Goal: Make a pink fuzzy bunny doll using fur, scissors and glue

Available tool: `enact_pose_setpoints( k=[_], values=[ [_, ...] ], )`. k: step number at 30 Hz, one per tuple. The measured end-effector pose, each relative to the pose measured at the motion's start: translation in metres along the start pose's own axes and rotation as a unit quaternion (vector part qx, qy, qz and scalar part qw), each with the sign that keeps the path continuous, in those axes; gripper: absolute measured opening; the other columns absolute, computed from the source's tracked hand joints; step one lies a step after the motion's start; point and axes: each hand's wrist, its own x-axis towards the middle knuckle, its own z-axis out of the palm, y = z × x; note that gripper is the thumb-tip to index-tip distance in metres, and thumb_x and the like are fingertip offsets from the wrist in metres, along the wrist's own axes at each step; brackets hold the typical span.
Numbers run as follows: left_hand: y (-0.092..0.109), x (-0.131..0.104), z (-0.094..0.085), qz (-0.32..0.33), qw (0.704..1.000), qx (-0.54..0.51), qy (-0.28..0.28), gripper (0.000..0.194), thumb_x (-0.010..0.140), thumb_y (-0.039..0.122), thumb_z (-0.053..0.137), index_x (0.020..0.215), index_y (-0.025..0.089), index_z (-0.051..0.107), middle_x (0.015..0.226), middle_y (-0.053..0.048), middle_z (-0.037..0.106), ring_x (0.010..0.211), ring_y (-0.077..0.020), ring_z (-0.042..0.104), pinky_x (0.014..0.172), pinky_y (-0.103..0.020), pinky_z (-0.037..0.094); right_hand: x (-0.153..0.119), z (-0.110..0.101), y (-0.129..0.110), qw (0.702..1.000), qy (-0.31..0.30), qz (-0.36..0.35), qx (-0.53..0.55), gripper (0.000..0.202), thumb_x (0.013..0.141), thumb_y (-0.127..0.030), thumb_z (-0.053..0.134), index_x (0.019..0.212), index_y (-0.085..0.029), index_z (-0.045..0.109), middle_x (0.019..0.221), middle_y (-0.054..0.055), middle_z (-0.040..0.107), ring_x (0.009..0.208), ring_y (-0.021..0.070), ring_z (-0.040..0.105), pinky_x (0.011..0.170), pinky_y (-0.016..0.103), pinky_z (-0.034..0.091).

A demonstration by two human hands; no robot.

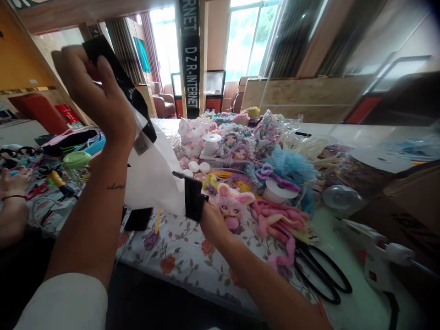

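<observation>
A white bag or sheet with black parts (154, 178) is stretched between my two hands above the floral cloth. My left hand (94, 85), raised at the upper left, is closed on its black upper edge. Lower and to the right, my right hand (213, 217) grips a black piece at its other side; the fingertips are partly hidden behind it. Just beyond my right hand, a pink doll with rabbit ears (233, 208) sits on the floral cloth (185, 256).
Black-handled scissors (323, 275) and a white glue gun (374, 256) lie at the right, beside a cardboard box (409, 201). Pink fuzzy strands (275, 220), white spools (280, 190) and blue fluff (292, 169) fill the middle. Another person's hand (15, 181) is at far left.
</observation>
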Motion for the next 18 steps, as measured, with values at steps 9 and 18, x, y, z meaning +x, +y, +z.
enact_pose_setpoints(
  k=[9,18],
  values=[
    [-0.058,-0.095,-0.079,0.06,0.943,-0.25,-0.211,0.044,0.086,0.028,0.059,0.125,0.014,0.046,0.113,-0.006,0.059,0.098,-0.0146,0.06,0.081,-0.032,0.055,0.026,-0.015,0.029,0.99,0.037,0.079,0.111,0.038,0.075,-0.05,0.063,0.102,-0.022,0.065,0.106,0.005,0.071,0.101,0.0229,0.065,0.089,0.041,0.055],
    [-0.021,-0.125,-0.091,0.498,0.718,-0.131,-0.467,0.042,0.076,0.006,0.043,0.108,0.018,0.067,0.117,-0.009,0.067,0.127,-0.0283,0.05,0.117,-0.06,0.013,0.004,-0.021,0.038,0.99,0.048,0.065,0.112,0.033,0.077,-0.047,0.064,0.097,-0.021,0.068,0.096,0.004,0.072,0.092,0.0224,0.067,0.083,0.041,0.057]
  ],
)
